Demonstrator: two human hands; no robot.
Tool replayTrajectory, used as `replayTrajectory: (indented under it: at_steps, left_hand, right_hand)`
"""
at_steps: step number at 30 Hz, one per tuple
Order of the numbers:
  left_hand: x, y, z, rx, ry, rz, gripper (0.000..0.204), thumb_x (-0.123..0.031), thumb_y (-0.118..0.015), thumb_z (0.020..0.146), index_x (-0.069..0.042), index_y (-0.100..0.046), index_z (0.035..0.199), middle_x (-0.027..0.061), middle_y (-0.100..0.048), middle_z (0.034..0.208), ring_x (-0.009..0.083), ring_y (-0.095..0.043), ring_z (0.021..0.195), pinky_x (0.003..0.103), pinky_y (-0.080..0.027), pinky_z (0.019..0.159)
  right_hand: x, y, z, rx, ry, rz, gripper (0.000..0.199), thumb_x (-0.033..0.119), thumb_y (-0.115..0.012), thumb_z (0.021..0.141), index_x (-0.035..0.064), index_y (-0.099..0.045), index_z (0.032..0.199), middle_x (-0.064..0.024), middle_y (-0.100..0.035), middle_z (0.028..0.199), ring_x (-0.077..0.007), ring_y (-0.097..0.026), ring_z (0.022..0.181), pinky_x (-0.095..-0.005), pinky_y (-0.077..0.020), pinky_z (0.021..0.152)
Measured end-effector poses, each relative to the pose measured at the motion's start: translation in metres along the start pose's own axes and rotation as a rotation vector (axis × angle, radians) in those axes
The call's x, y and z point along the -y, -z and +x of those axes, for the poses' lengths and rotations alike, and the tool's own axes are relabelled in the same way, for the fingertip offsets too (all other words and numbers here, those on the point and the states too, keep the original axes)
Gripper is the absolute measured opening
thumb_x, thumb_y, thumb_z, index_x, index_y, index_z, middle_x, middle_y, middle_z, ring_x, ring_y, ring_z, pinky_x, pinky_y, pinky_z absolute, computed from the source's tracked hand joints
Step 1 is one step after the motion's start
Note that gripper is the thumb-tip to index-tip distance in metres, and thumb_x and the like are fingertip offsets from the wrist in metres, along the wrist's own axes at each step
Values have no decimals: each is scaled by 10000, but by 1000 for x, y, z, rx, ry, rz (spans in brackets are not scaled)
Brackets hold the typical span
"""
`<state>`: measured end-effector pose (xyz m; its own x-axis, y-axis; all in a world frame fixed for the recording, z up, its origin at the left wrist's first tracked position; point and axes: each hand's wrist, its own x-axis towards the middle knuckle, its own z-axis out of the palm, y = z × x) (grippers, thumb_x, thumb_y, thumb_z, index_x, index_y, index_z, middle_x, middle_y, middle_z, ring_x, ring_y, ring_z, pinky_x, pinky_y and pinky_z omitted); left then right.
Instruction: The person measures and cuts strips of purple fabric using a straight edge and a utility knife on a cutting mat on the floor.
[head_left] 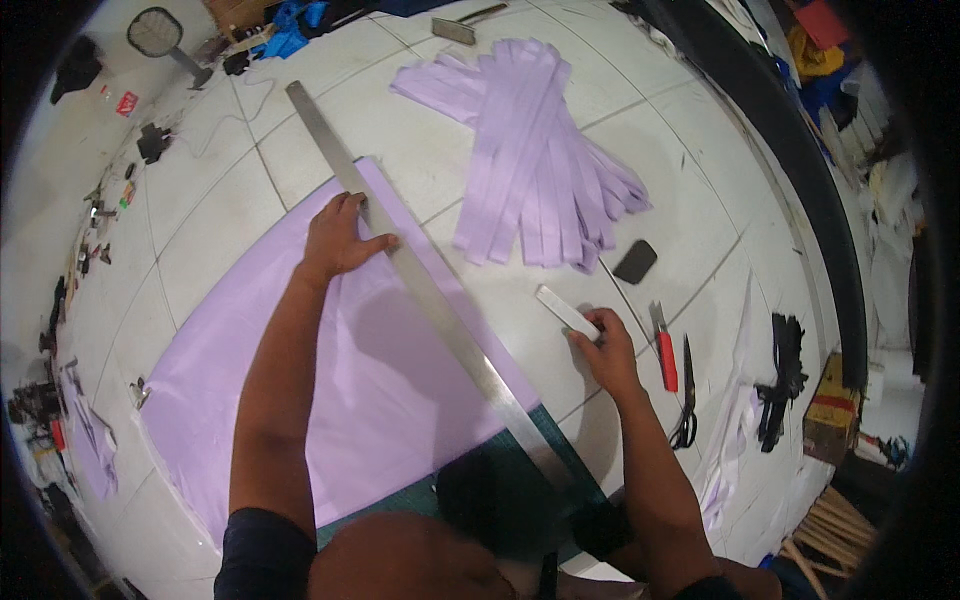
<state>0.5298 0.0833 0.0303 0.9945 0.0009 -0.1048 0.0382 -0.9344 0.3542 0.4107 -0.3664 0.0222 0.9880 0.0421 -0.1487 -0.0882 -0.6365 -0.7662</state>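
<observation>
A long metal ruler [440, 305] lies slantwise over a sheet of lilac fabric [250, 290], close to the fabric's right edge. My left hand [343, 238] presses on the ruler's upper part, its thumb spread away from the fingers. To the right, just above the floor tiles, my right hand [606, 352] pinches a short, flat whitish bar [566, 312], whose exact kind I cannot make out. Under the fabric and ruler, a dark green mat [480, 470] shows at the near side. Beyond my right hand, cut lilac fabric strips [530, 150] lie in a crossed pile.
Right of my right hand lie a red-handled cutter [667, 358], black scissors [687, 400] and black strips [780, 380]. A dark rounded pad [635, 262] sits below the strip pile. A hammer-like tool [455, 30] lies at the far side; wooden sticks [825, 530] are at lower right.
</observation>
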Motion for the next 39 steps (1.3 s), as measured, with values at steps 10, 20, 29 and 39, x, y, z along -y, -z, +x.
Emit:
replayTrajectory:
  at_steps: [10, 20, 29, 39]
  left_hand:
    - [21, -39, -1, -459, -17, -39, 400, -244, -629, 909, -16, -558, 1231, 230, -489, 1368, 430, -389, 1345, 535, -261, 1163]
    - [17, -42, 1, -404, 41, -149, 444, -218, -556, 949, -11, -500, 1337, 211, -458, 1451, 404, -343, 1417, 527, -197, 1209]
    - [21, -39, 0, -356, 63, -150, 459, -237, -570, 955, -35, -495, 1360, 190, -439, 1488, 401, -316, 1438, 535, -181, 1213]
    - [19, -38, 1, -343, 72, -131, 460, -245, -581, 951, -25, -509, 1349, 200, -435, 1487, 405, -321, 1437, 529, -179, 1216]
  right_hand:
    - [131, -46, 97, -139, -118, 806, 448, 116, -693, 931, 0, -435, 1278, -110, -656, 949, -160, -641, 789, -309, -539, 711]
    - [206, -197, 262, 49, -186, 902, 423, 102, -689, 918, -9, -418, 1223, -138, -635, 923, -179, -645, 756, -290, -548, 652]
    - [196, -236, 279, 37, -104, 738, 425, 112, -717, 879, -34, -469, 1192, -90, -632, 758, -137, -620, 642, -272, -508, 578]
    - [189, -240, 281, -12, -40, 614, 422, 160, -731, 882, -26, -504, 1185, -61, -632, 732, -121, -605, 639, -271, -495, 597]
